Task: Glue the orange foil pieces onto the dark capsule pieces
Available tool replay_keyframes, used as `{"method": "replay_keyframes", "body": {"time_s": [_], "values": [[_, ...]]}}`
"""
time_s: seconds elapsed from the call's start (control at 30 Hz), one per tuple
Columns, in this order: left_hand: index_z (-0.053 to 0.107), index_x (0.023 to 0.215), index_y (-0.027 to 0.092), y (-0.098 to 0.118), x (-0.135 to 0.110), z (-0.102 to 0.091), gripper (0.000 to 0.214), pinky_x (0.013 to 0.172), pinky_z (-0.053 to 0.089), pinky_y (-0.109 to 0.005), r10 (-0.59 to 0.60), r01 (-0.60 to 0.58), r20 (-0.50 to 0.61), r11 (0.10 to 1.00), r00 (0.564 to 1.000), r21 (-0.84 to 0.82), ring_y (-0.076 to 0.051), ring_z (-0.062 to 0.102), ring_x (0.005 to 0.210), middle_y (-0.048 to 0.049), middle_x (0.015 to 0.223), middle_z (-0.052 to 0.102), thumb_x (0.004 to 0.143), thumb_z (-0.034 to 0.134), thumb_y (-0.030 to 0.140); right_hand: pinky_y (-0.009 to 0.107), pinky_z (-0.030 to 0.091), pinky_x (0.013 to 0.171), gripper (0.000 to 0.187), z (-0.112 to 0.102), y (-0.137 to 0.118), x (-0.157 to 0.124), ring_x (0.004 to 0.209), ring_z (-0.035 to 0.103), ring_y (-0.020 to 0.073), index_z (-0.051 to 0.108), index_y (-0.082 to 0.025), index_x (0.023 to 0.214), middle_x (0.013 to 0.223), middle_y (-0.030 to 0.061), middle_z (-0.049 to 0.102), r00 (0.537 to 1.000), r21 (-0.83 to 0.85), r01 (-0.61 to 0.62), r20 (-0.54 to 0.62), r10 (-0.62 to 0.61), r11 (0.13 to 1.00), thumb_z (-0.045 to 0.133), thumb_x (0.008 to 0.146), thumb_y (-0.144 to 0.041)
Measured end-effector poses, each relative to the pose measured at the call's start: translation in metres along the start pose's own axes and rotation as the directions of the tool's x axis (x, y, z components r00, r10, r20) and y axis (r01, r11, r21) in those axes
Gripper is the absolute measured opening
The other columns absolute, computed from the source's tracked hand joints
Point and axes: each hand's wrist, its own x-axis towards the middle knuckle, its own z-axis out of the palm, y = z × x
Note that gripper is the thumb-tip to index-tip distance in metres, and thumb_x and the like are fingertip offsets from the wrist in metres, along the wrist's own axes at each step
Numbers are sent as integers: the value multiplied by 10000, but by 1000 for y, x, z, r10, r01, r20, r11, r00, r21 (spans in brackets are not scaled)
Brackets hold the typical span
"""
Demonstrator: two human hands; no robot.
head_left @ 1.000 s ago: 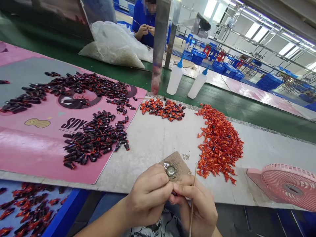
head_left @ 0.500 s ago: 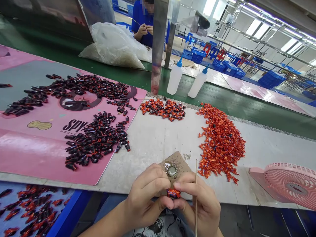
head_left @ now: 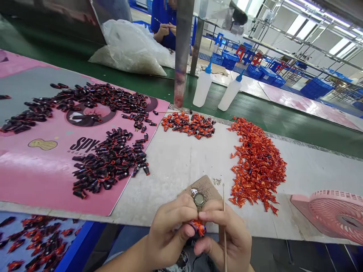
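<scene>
My left hand (head_left: pixel 170 230) pinches a small red-orange foil-wrapped piece (head_left: pixel 197 227) between thumb and fingers, and my right hand's fingertips touch it too. My right hand (head_left: pixel 227 236) also holds a thin wooden stick (head_left: pixel 224 226) upright. Just above both hands lies a brown cardboard scrap (head_left: pixel 204 190) scattered with tiny beads, with a round metal-rimmed disc (head_left: pixel 199 199) on it. A heap of red-orange foil pieces (head_left: pixel 258 166) lies to the right, and dark pieces with red markings (head_left: pixel 109 162) lie on a pink printed mat (head_left: pixel 34 177).
A smaller mixed red-and-dark pile (head_left: pixel 188 125) sits at the back of the white bench (head_left: pixel 176 166). Behind stand white squeeze bottles (head_left: pixel 202 85) and a steel post (head_left: pixel 181 49). A pink fan (head_left: pixel 337 213) lies right; a blue-edged tray (head_left: pixel 42 241) lies front-left. A co-worker (head_left: pixel 163 26) works beyond a plastic bag (head_left: pixel 130 47).
The foil piece, hidden a second ago, came into view between my hands and now sits lower and turned. My hands have drawn closer around it, and the stick has stayed in my right hand.
</scene>
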Motion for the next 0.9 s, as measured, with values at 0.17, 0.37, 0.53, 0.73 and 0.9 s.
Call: {"method": "replay_keyframes", "body": {"time_s": [0.17,0.37,0.53,0.73,0.9], "values": [[641,785,207,2,-5,10,382,567,367,-233,-357,320,-23,863,934,-391,-126,447,616,9,649,490,965,490,509,239,536,615,329,2,-6,6,736,605,147,626,-211,1160,837,40,619,995,-109,97,-14,-99,989,692,873,-358],[598,697,189,11,0,19,415,529,303,-219,-496,384,18,649,868,-657,-115,354,591,20,646,403,913,568,543,283,533,622,401,6,-11,6,734,598,170,608,-186,1204,837,49,617,990,-214,135,-5,-139,968,752,836,-256],[507,677,197,14,1,23,423,508,283,-217,-515,389,78,531,854,-753,-108,310,558,26,648,366,872,622,555,310,498,600,318,17,-10,6,669,574,177,630,-200,1134,766,34,609,976,-276,153,-111,-189,949,734,835,-175],[458,650,188,11,-8,28,483,550,334,-234,-562,410,12,589,827,-696,-119,358,594,17,657,368,839,636,595,309,439,529,115,33,-10,7,590,518,166,640,-201,1024,680,25,559,934,-324,186,-235,-270,928,598,917,-192],[481,638,183,7,-11,26,496,554,361,-244,-501,389,-69,744,862,-543,-126,393,585,18,621,395,872,580,608,294,485,562,99,27,-9,10,638,555,161,596,-204,1033,724,24,560,970,-290,171,-119,-213,942,542,952,-179]]}}
